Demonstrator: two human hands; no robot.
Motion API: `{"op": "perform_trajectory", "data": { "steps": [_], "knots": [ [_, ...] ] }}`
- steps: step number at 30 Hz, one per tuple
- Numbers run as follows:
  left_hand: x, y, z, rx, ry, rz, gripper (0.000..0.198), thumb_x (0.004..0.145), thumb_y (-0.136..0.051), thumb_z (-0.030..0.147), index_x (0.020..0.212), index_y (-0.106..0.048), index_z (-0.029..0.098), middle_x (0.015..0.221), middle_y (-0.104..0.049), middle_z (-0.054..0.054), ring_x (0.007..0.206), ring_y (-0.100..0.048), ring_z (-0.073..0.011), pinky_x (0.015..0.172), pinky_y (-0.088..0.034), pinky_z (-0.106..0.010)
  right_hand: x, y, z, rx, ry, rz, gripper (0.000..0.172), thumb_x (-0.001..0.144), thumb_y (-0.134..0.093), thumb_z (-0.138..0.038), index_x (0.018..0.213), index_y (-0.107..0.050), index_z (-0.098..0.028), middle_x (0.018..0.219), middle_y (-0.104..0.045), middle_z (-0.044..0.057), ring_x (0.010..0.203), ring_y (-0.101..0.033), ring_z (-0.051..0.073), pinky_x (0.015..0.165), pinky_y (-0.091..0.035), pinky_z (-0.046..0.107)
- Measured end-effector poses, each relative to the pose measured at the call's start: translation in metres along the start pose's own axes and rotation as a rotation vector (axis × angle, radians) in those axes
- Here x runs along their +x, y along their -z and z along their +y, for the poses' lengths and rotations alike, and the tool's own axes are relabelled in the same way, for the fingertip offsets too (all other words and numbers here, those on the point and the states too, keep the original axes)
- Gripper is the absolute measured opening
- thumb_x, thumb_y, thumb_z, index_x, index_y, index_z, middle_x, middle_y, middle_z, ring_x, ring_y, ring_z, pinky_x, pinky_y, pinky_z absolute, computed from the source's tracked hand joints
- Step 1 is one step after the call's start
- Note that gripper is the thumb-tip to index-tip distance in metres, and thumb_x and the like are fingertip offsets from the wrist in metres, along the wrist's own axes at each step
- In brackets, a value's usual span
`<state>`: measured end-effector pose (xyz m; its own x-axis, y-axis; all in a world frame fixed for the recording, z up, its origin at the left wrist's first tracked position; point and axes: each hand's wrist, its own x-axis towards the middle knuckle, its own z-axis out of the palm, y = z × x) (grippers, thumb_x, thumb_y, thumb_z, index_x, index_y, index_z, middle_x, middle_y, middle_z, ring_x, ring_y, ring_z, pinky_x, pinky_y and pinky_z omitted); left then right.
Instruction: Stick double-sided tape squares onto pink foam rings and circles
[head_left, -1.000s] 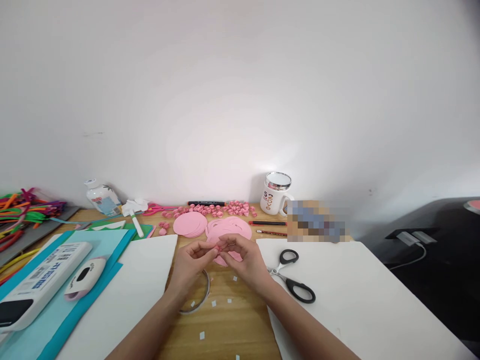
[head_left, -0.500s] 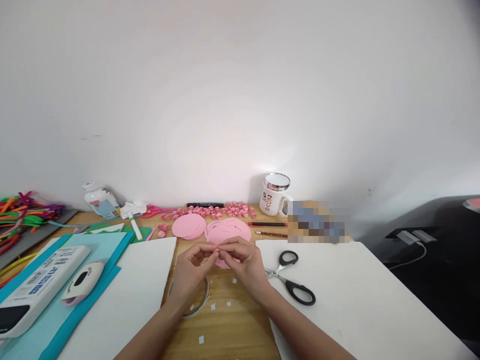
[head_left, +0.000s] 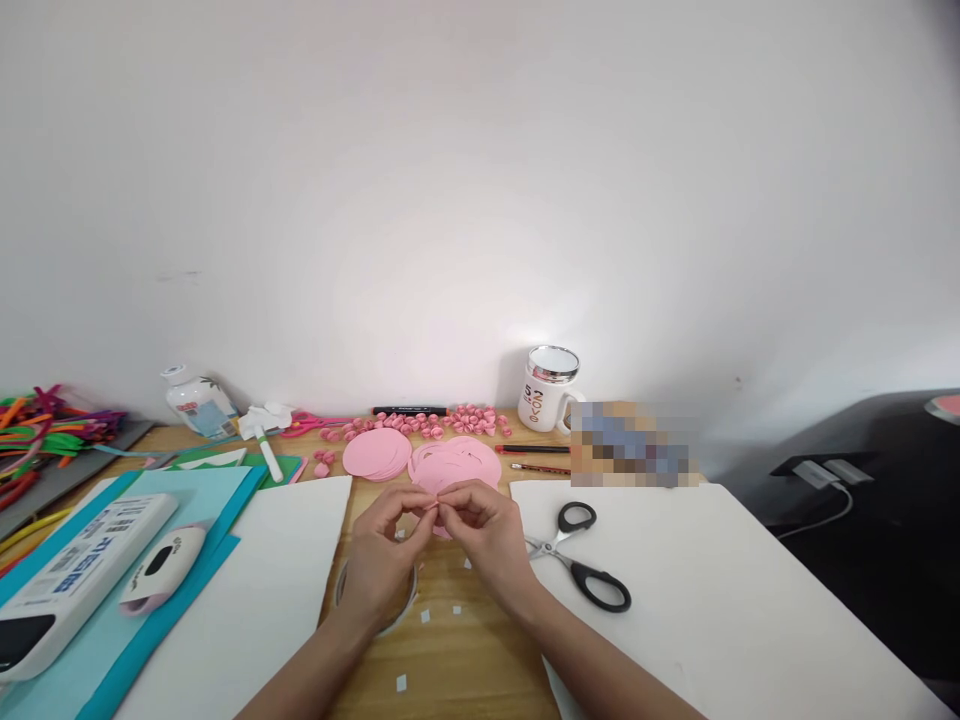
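Note:
My left hand [head_left: 386, 540] and my right hand [head_left: 484, 525] meet at the fingertips above the middle of the table. Pinched between them is a small piece of pink paper [head_left: 435, 506], mostly hidden by the fingers. Just beyond lie a stack of pink paper discs [head_left: 377, 453] and a pile of cut pink paper [head_left: 459, 462]. Several small curled pink paper pieces [head_left: 420, 428] are heaped along the wall. Under my left wrist a roll of tape [head_left: 411, 590] lies flat, partly covered. Several small whitish squares [head_left: 425, 616] are scattered on the wood nearby.
Black-handled scissors [head_left: 577, 550] lie open on a white sheet [head_left: 720, 600] at right. Behind stand a mug [head_left: 551, 390] and a pencil [head_left: 540, 468]. At left are a long white box [head_left: 90, 570], coloured paper, a bottle [head_left: 201, 402] and pipe cleaners [head_left: 60, 430].
Both hands have stayed together, with the fingers shifting slightly around the pink paper piece. The view has moved a little; the other things lie as before.

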<state>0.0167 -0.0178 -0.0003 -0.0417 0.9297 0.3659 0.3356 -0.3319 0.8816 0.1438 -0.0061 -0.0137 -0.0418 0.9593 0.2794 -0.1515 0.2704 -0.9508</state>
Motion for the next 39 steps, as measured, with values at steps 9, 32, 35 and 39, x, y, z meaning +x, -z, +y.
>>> {"op": "perform_trajectory", "data": {
  "steps": [9,32,35,39],
  "knots": [
    [0.0003,0.0047,0.0063,0.213,-0.116,-0.073,0.009,0.073,-0.054,0.019,0.072,-0.064,0.019,0.075,-0.063,-0.002,0.072,-0.059,-0.0158,0.066,-0.047,-0.027,-0.0017,0.0017,0.0058,-0.152,0.02,-0.041,0.009,0.068,-0.056,-0.016,0.074,-0.063,-0.016,0.079,-0.061,0.006,0.069,-0.061,0.016,0.061,-0.053,0.029],
    [0.0009,0.0025,0.0049,0.313,-0.197,-0.09,0.016,0.076,-0.052,0.019,0.086,-0.064,0.02,0.084,-0.061,-0.004,0.078,-0.058,-0.0161,0.069,-0.048,-0.028,0.0021,0.0008,-0.0002,0.145,-0.212,-0.027,0.015,0.062,-0.067,-0.026,0.066,-0.064,-0.012,0.063,-0.066,0.004,0.059,-0.061,0.014,0.06,-0.05,0.026],
    [0.0,-0.0002,0.0071,0.305,-0.152,-0.09,0.018,0.075,-0.053,0.021,0.091,-0.062,0.02,0.086,-0.061,-0.004,0.076,-0.058,-0.016,0.069,-0.048,-0.029,0.0019,-0.0008,-0.0015,0.233,-0.286,0.006,0.019,0.06,-0.068,-0.03,0.063,-0.061,-0.012,0.059,-0.065,0.003,0.055,-0.06,0.014,0.06,-0.05,0.027],
    [-0.0029,-0.0032,0.0045,0.229,-0.05,-0.056,0.022,0.076,-0.053,0.023,0.098,-0.057,0.019,0.085,-0.062,-0.004,0.075,-0.059,-0.0158,0.068,-0.049,-0.029,0.0019,-0.0026,-0.0015,0.313,-0.353,0.037,0.024,0.057,-0.071,-0.034,0.063,-0.06,-0.013,0.059,-0.064,0.002,0.055,-0.06,0.014,0.062,-0.051,0.03]
  ]
}}
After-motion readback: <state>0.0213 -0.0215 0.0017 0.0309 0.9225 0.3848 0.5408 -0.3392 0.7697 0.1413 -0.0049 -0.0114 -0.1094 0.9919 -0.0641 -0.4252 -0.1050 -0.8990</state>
